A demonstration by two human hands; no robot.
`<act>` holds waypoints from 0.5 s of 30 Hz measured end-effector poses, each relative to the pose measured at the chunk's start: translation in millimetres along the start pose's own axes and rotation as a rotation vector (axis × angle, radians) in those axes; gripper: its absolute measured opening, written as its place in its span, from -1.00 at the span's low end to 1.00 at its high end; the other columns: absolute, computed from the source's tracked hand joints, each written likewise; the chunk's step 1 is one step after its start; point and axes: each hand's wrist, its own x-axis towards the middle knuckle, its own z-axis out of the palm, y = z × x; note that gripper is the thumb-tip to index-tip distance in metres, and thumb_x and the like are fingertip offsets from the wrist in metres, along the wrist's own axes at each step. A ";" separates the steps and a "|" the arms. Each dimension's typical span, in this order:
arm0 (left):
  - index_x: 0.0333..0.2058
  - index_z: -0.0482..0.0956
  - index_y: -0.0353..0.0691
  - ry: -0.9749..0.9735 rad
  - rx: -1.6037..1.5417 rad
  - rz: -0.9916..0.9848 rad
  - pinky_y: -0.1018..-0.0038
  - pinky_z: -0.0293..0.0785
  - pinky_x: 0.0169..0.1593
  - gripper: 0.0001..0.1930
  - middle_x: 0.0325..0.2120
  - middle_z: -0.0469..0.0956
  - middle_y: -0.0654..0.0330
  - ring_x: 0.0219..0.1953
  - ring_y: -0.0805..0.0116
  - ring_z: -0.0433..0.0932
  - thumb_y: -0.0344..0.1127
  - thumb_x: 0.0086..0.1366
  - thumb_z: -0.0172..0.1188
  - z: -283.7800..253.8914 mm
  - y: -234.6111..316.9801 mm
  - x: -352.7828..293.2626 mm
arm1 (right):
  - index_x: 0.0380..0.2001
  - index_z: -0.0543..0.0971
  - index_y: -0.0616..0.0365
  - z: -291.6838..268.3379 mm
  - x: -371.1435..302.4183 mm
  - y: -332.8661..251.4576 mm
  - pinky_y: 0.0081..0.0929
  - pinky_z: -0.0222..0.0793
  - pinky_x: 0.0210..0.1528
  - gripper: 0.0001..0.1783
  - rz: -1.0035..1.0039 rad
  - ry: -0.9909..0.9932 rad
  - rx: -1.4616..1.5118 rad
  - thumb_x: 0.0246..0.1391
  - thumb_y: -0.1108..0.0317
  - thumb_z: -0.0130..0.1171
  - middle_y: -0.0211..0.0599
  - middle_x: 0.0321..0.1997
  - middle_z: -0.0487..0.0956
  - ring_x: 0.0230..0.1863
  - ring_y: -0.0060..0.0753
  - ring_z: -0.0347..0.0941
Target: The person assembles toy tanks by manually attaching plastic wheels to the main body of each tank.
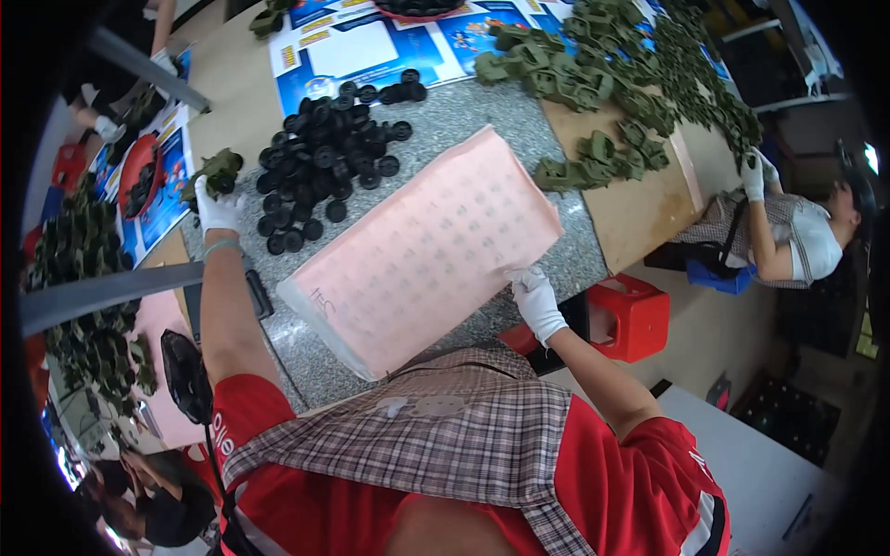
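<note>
In my white-gloved left hand (220, 206) is an olive-green plastic toy part (221, 172) with a dark round piece at its side. This hand is closed on it, left of a pile of black toy wheels (324, 148). My right hand (535, 296), gloved in white too, pinches the right lower edge of a pale pink sheet (426, 250). Rows of faint grey marks cover the sheet, and its lower left edge looks like clear plastic. It lies slanted on the speckled grey tabletop (579, 227) in front of me.
Several olive-green plastic parts (556, 74) are heaped at the far right, some on brown cardboard (640, 218). A grey metal bar (111, 295) crosses at left. A red stool (630, 318) stands right of the table. Co-workers sit at right and left.
</note>
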 end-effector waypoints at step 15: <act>0.00 0.56 -0.17 -0.272 1.330 1.064 0.25 0.51 0.18 -0.61 0.05 0.55 0.05 0.11 0.06 0.54 -0.52 0.18 0.33 -37.9 -230.3 -158.8 | 0.53 0.15 -0.19 -123.8 207.4 35.2 0.16 -0.08 0.54 -0.11 -0.352 -0.149 -1.239 0.11 0.45 0.12 -0.31 0.48 0.34 0.47 -0.23 0.28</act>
